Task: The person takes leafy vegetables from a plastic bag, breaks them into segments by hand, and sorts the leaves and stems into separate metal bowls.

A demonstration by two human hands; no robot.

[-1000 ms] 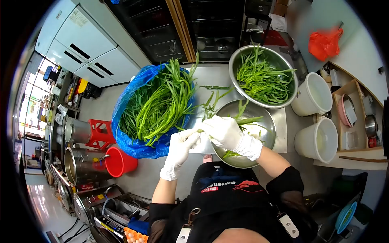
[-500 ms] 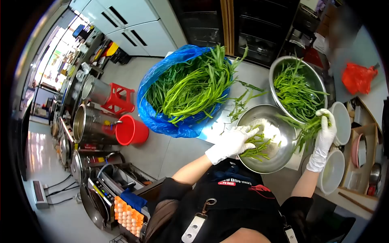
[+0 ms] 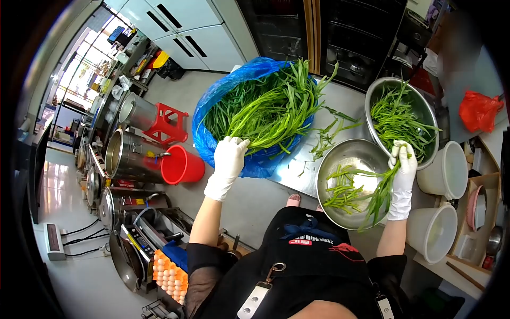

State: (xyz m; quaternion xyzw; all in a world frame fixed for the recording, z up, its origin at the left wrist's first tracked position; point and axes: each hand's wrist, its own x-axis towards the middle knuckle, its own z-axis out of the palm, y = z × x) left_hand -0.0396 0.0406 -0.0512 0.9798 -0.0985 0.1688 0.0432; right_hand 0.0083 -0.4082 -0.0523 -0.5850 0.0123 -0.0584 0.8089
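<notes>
My white-gloved left hand [image 3: 229, 159] is at the near edge of a blue plastic bag [image 3: 204, 114], its fingers curled onto the stem ends of the long leafy greens [image 3: 265, 119], which look like water spinach. In my gloved right hand [image 3: 404, 173] is a small bunch of the same water spinach [image 3: 380, 198], its leaves drooping over a steel bowl [image 3: 325, 196]. Short pieces of stem [image 3: 344, 187] lie inside that bowl. Beyond it, a second steel bowl [image 3: 372, 90] holds a heap of leafy pieces [image 3: 401, 117].
Loose sprigs [image 3: 325, 139] are scattered on the metal table [image 3: 300, 173] between bag and bowls. White buckets [image 3: 443, 170] stand at the right. A red bucket [image 3: 181, 165], a red stool [image 3: 166, 124] and a tray of eggs [image 3: 170, 276] are to the left.
My left hand has let go of the stem pieces, now in the bowl, and moved left to the greens in the bag. My right hand has moved its bunch left over the bowl.
</notes>
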